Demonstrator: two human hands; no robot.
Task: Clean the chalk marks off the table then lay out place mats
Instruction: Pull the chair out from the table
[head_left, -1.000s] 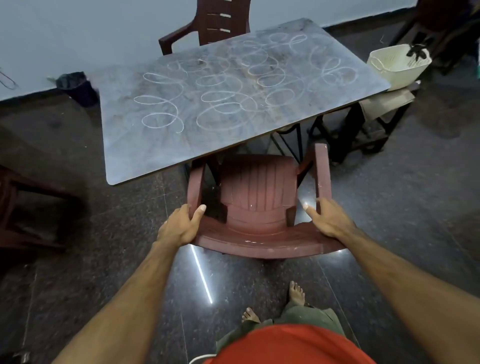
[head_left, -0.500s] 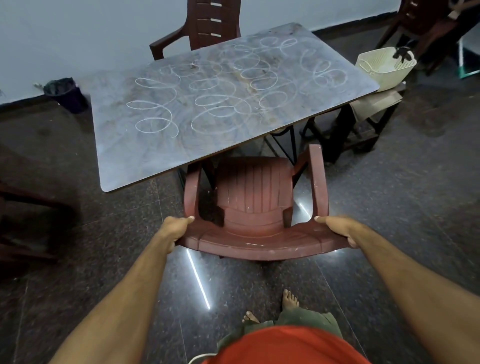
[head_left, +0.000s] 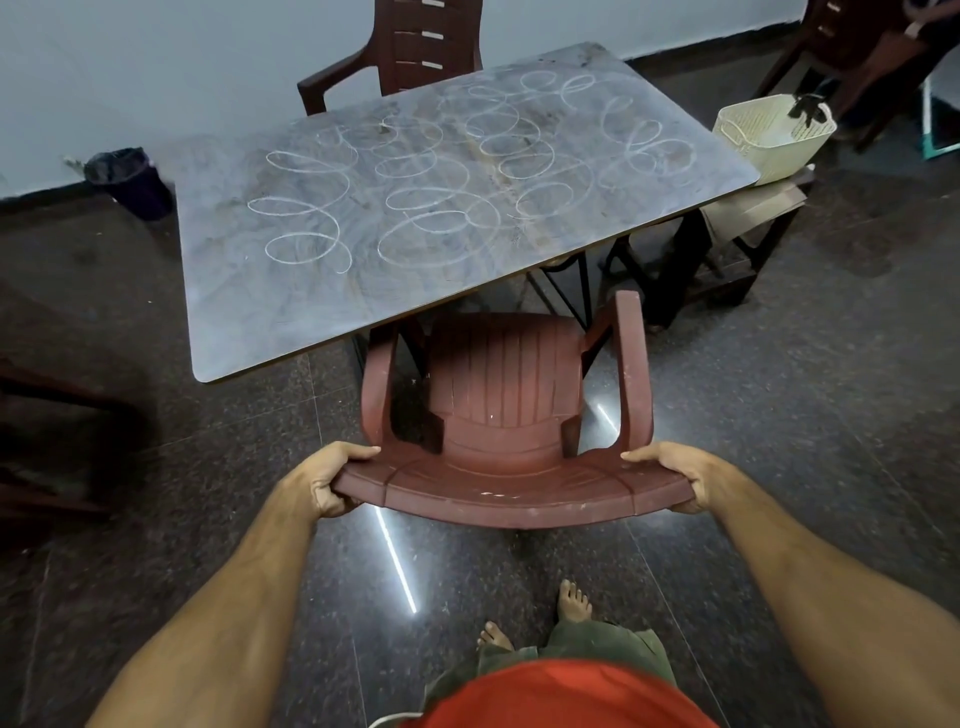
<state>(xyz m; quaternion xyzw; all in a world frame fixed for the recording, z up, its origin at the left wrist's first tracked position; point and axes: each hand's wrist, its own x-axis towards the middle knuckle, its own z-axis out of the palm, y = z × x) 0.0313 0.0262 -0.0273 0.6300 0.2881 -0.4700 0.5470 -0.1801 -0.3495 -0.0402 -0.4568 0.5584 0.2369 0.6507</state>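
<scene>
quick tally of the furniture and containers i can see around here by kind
Table with chalk marks: 1
Reddish-brown plastic chairs in clear view: 2, the near chair gripped by the left hand and right hand, and the far chair
Cream basket: 1
Dark bin by the wall: 1
Low dark stand under the basket: 1
Total: 6
</scene>
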